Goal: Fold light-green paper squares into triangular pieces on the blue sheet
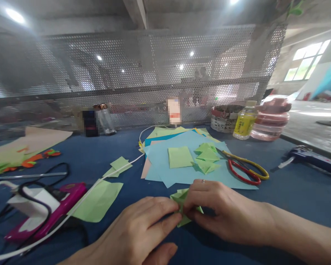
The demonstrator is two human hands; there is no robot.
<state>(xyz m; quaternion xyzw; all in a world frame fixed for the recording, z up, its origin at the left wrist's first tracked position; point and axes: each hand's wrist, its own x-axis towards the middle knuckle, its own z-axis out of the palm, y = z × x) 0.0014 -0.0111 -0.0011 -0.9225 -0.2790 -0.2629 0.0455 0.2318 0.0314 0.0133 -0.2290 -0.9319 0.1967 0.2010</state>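
Note:
A small folded piece of light green paper (183, 222) lies on the dark blue table, partly covered by my fingers. My left hand (143, 224) rests its fingertips on the paper's left edge, with the thumb held apart below. Bent fingers of my right hand (215, 206) pinch the same paper from the right. Just beyond, a green paper square (180, 157) and several folded green pieces (206, 156) lie on light blue sheets (162, 176). Scissors with red and yellow handles (244, 169) lie across the sheets' right side.
On the left, a magenta power strip (68, 202) has cables, with a white cord crossing green paper (98, 200). Bottles (244, 121), a pink jug (271, 117) and a round basket (223, 119) stand back right. A glue gun (317, 160) lies right; perforated metal (154, 73) rises behind.

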